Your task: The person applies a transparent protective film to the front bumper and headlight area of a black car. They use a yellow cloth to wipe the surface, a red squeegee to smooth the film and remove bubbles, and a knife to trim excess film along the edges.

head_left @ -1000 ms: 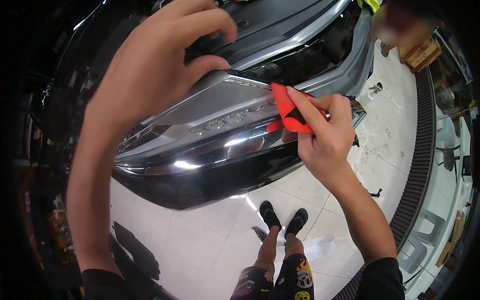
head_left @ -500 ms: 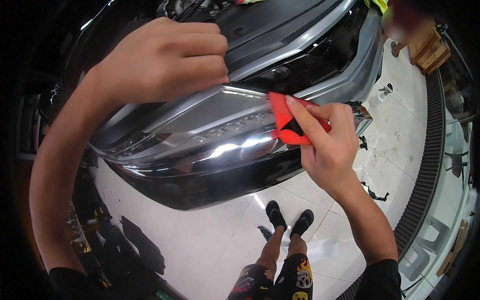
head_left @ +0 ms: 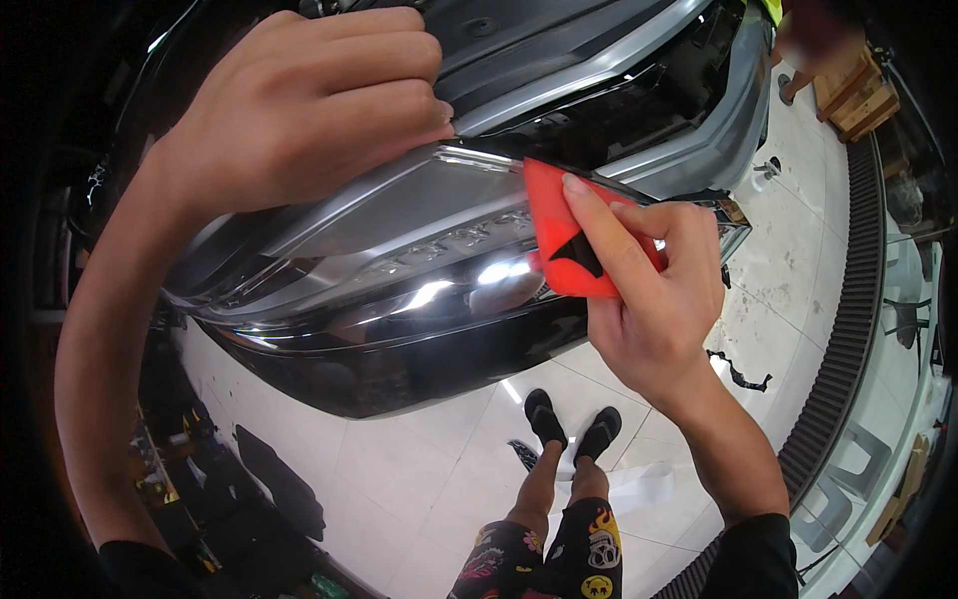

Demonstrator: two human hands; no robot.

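A car's silver headlight [head_left: 369, 240] with a clear cover fills the middle, above the black front bumper [head_left: 429, 369]. My left hand [head_left: 309, 110] is closed at the headlight's upper edge, fingers curled with the thumb beneath; whatever it pinches is hidden. My right hand [head_left: 654, 290] grips a flat red squeegee [head_left: 559, 230] with a black mark, held against the right part of the headlight, index finger laid along it.
Another person [head_left: 813, 35] stands at the upper right beside wooden crates [head_left: 853, 95]. A long dark floor grate [head_left: 838, 349] curves along the right. Black scraps [head_left: 748, 379] and pale film [head_left: 649, 489] lie on the tiles. Dark objects [head_left: 279, 479] lie at the lower left.
My left fingers have curled closed from a more open shape, and that arm has swung leftward. My right hand with the red squeegee sits slightly lower than a second ago.
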